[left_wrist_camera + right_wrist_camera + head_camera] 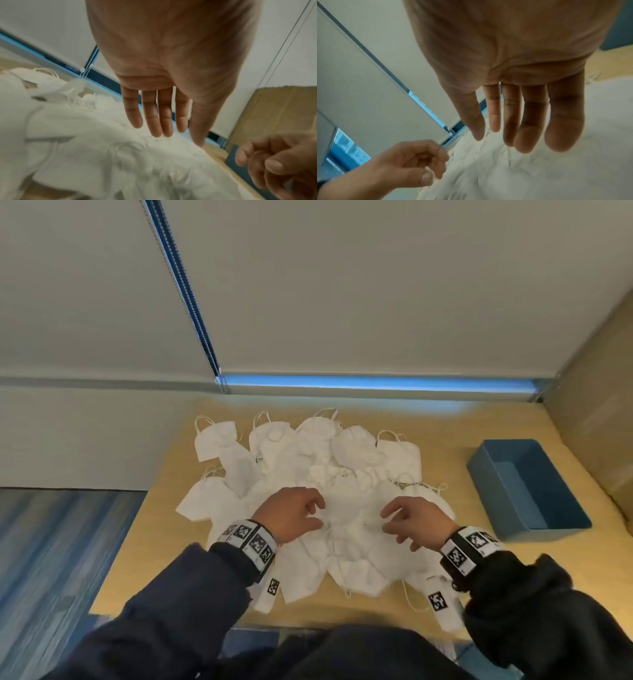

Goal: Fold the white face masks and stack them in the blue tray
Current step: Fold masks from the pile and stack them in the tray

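A loose heap of several white face masks (349, 501) with ear loops covers the middle of the wooden table (445, 446). The blue tray (517, 491) stands to the right of the heap and looks empty. My left hand (318, 513) hovers just over the near middle of the heap, fingers relaxed, holding nothing. My right hand (385, 520) hovers a little to its right, also relaxed and holding nothing. In the left wrist view the left hand (163, 115) hangs above the masks (102, 148). The right wrist view shows the right hand (522, 115) over the masks (539, 175).
A cardboard box (603, 412) stands against the table's right edge behind the tray. Closed window blinds (342, 285) run along the back. Blue carpet (51, 559) lies beyond the table's left edge. Bare wood shows between the heap and the tray.
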Demonstrator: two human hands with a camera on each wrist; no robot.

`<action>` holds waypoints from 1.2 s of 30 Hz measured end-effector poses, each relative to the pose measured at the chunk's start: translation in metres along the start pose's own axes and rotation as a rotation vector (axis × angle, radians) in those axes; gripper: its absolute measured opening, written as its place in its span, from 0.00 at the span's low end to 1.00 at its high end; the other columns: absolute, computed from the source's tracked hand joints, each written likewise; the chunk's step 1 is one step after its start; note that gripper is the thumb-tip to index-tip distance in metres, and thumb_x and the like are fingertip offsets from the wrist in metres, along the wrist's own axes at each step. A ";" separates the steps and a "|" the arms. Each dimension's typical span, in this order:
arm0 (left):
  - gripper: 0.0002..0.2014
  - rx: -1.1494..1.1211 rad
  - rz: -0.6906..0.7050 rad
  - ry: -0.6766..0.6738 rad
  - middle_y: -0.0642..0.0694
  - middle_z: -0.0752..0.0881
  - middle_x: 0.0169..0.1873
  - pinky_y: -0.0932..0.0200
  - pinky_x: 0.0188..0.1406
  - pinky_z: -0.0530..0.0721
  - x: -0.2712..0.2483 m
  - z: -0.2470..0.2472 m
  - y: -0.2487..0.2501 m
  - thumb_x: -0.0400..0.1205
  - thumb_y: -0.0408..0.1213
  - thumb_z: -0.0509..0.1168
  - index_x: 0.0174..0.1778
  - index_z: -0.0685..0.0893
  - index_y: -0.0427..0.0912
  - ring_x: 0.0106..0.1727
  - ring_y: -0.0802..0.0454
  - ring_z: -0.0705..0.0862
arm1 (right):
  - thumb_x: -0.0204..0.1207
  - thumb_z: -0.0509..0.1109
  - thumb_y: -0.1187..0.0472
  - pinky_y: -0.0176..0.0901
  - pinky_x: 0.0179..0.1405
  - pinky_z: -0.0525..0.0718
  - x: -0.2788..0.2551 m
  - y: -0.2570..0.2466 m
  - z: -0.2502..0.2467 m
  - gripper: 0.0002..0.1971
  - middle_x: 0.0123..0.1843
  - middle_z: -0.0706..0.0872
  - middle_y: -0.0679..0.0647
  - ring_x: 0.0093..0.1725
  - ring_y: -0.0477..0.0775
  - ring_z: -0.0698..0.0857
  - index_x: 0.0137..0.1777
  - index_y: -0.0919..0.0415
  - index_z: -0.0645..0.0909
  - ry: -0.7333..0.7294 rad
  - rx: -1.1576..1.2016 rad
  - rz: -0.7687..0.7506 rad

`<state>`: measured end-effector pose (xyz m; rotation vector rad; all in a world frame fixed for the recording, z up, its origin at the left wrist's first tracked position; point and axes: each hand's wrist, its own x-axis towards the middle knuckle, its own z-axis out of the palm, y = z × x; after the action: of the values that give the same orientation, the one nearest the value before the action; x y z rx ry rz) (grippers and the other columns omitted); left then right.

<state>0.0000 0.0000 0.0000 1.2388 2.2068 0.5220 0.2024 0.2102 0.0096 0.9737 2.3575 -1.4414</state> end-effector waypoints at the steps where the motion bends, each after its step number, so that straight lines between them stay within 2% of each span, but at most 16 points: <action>1: 0.15 0.012 0.006 -0.042 0.56 0.86 0.49 0.52 0.56 0.86 0.004 0.008 0.000 0.76 0.49 0.77 0.57 0.86 0.54 0.51 0.55 0.85 | 0.74 0.79 0.59 0.46 0.29 0.88 0.005 0.000 0.010 0.10 0.45 0.92 0.59 0.37 0.52 0.90 0.54 0.53 0.85 -0.041 -0.016 0.044; 3: 0.16 0.078 0.010 -0.127 0.55 0.85 0.48 0.49 0.55 0.86 0.007 0.024 0.001 0.72 0.51 0.80 0.51 0.84 0.54 0.50 0.53 0.85 | 0.72 0.81 0.60 0.48 0.31 0.89 0.009 0.000 0.030 0.11 0.45 0.92 0.59 0.39 0.54 0.90 0.53 0.54 0.85 -0.122 -0.101 0.084; 5: 0.19 0.147 -0.024 -0.187 0.55 0.83 0.48 0.48 0.53 0.84 0.005 0.044 -0.004 0.69 0.52 0.81 0.48 0.80 0.55 0.50 0.52 0.83 | 0.69 0.82 0.59 0.45 0.37 0.88 0.012 0.009 0.051 0.13 0.47 0.90 0.52 0.46 0.55 0.89 0.52 0.53 0.86 -0.162 -0.210 0.046; 7: 0.21 0.218 -0.045 -0.200 0.54 0.81 0.49 0.50 0.52 0.82 -0.001 0.056 -0.017 0.67 0.53 0.82 0.47 0.78 0.55 0.51 0.51 0.81 | 0.68 0.83 0.57 0.38 0.47 0.82 0.013 0.024 0.059 0.17 0.51 0.84 0.48 0.52 0.53 0.85 0.56 0.51 0.85 -0.093 -0.338 -0.011; 11: 0.26 0.226 0.006 -0.206 0.56 0.79 0.54 0.51 0.58 0.80 -0.014 0.053 -0.032 0.68 0.54 0.81 0.58 0.80 0.55 0.56 0.53 0.79 | 0.66 0.82 0.50 0.46 0.68 0.76 0.008 0.045 0.056 0.30 0.68 0.74 0.47 0.68 0.54 0.75 0.70 0.44 0.79 0.094 -0.501 -0.076; 15: 0.25 0.298 0.078 -0.115 0.58 0.79 0.51 0.54 0.50 0.78 -0.032 0.042 -0.033 0.68 0.61 0.78 0.56 0.79 0.56 0.51 0.54 0.80 | 0.63 0.80 0.37 0.54 0.72 0.69 0.003 0.053 0.051 0.39 0.76 0.71 0.47 0.76 0.55 0.69 0.76 0.40 0.74 0.186 -0.716 -0.097; 19: 0.35 0.444 0.024 -0.274 0.55 0.80 0.58 0.52 0.49 0.81 -0.043 0.053 -0.035 0.66 0.61 0.80 0.65 0.77 0.53 0.53 0.50 0.82 | 0.66 0.74 0.32 0.57 0.77 0.64 0.005 0.050 0.051 0.39 0.75 0.76 0.46 0.73 0.54 0.76 0.77 0.42 0.74 0.114 -0.856 -0.101; 21: 0.34 0.471 0.053 -0.249 0.55 0.79 0.59 0.53 0.47 0.80 -0.042 0.056 -0.037 0.68 0.60 0.78 0.67 0.77 0.52 0.53 0.50 0.82 | 0.69 0.67 0.32 0.60 0.82 0.59 0.009 0.047 0.050 0.34 0.71 0.81 0.48 0.69 0.56 0.81 0.75 0.45 0.77 0.103 -0.983 -0.148; 24: 0.24 0.579 0.156 -0.166 0.50 0.81 0.60 0.52 0.47 0.82 -0.040 0.055 -0.034 0.79 0.51 0.68 0.70 0.78 0.48 0.55 0.46 0.84 | 0.73 0.54 0.37 0.62 0.85 0.55 0.009 0.042 0.049 0.28 0.55 0.89 0.49 0.56 0.57 0.87 0.62 0.50 0.85 0.099 -1.111 -0.233; 26: 0.21 0.563 0.176 -0.153 0.48 0.82 0.59 0.53 0.47 0.81 -0.040 0.054 -0.035 0.81 0.47 0.66 0.70 0.79 0.47 0.56 0.46 0.84 | 0.75 0.52 0.40 0.62 0.85 0.57 0.008 0.036 0.047 0.23 0.44 0.90 0.48 0.48 0.55 0.88 0.48 0.50 0.86 0.093 -1.095 -0.237; 27: 0.20 0.503 0.165 -0.150 0.49 0.83 0.59 0.53 0.47 0.80 -0.039 0.052 -0.036 0.80 0.47 0.66 0.69 0.80 0.49 0.57 0.47 0.84 | 0.77 0.54 0.41 0.61 0.84 0.58 0.007 0.033 0.045 0.20 0.41 0.89 0.47 0.46 0.54 0.87 0.43 0.50 0.85 0.105 -1.049 -0.230; 29: 0.17 0.263 0.085 -0.092 0.53 0.85 0.56 0.53 0.52 0.81 -0.038 0.042 -0.038 0.78 0.47 0.69 0.63 0.83 0.53 0.56 0.50 0.84 | 0.77 0.56 0.41 0.58 0.80 0.65 0.006 0.030 0.038 0.19 0.39 0.89 0.46 0.44 0.51 0.87 0.40 0.49 0.84 0.195 -0.882 -0.213; 31: 0.11 -0.156 -0.044 0.036 0.54 0.88 0.51 0.53 0.52 0.82 -0.038 0.026 -0.038 0.75 0.45 0.70 0.53 0.86 0.54 0.52 0.53 0.85 | 0.77 0.62 0.42 0.54 0.66 0.78 -0.001 0.024 0.027 0.16 0.42 0.90 0.44 0.44 0.50 0.86 0.41 0.48 0.87 0.365 -0.612 -0.225; 32: 0.09 -0.398 -0.098 0.108 0.54 0.89 0.47 0.54 0.50 0.82 -0.039 0.018 -0.036 0.73 0.44 0.68 0.48 0.88 0.53 0.49 0.53 0.86 | 0.77 0.67 0.46 0.50 0.57 0.81 -0.006 0.020 0.021 0.12 0.43 0.90 0.44 0.44 0.50 0.85 0.42 0.49 0.88 0.455 -0.444 -0.242; 34: 0.12 -0.819 -0.186 0.230 0.52 0.90 0.43 0.54 0.49 0.80 -0.041 0.008 -0.031 0.71 0.41 0.64 0.44 0.90 0.49 0.47 0.52 0.85 | 0.80 0.70 0.56 0.41 0.42 0.78 -0.014 0.008 0.009 0.08 0.39 0.87 0.44 0.40 0.46 0.82 0.40 0.53 0.86 0.559 -0.178 -0.239; 36: 0.15 -1.118 -0.344 0.296 0.49 0.92 0.51 0.49 0.59 0.83 -0.039 0.006 -0.030 0.72 0.45 0.66 0.51 0.92 0.47 0.56 0.48 0.87 | 0.84 0.65 0.60 0.40 0.36 0.70 -0.013 0.000 0.000 0.13 0.34 0.82 0.46 0.36 0.47 0.77 0.38 0.59 0.81 0.627 0.009 -0.213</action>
<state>0.0011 -0.0488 -0.0116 0.1908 1.7485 1.5564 0.2126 0.2045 0.0163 1.3734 2.9696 -1.3574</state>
